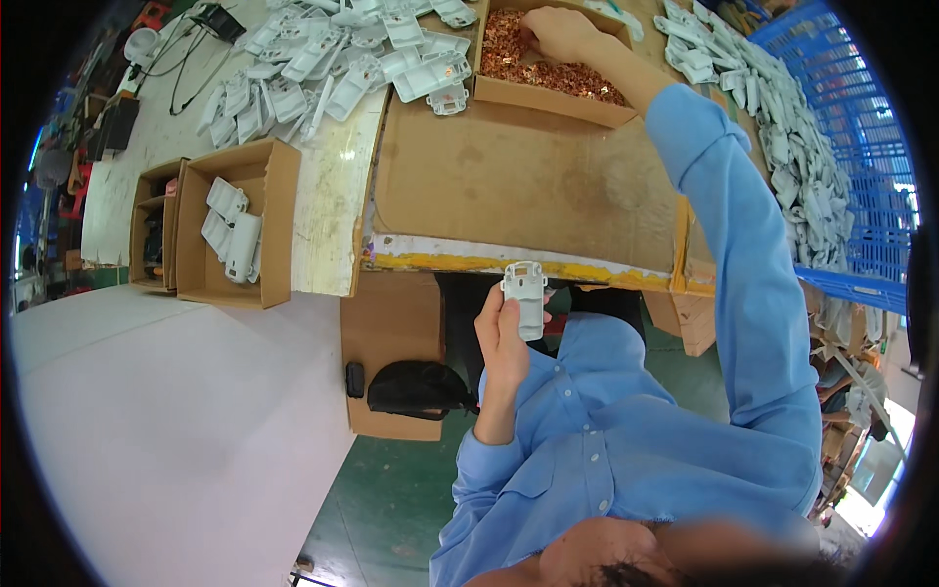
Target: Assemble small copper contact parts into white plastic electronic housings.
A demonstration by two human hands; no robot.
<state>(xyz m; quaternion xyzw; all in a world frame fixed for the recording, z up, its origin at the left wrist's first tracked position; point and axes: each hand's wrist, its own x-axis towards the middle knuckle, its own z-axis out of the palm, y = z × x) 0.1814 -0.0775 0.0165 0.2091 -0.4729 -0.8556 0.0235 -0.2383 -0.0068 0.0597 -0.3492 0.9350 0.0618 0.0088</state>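
Observation:
My left hand grips a pale grey plastic housing upright, just off the table's near edge, with the thumb across its front. Up at the far side, my right hand reaches into a cardboard box of small copper-coloured metal pieces. Its fingers are bent down among the pieces. Whether they pinch one is too small to make out. To the left of that box lies a loose heap of similar grey housings.
Another cardboard box holding a few grey housings stands at the left. Many grey parts are piled along the right, beside a blue plastic crate. A black pouch lies on cardboard below the table. A white panel fills the lower left.

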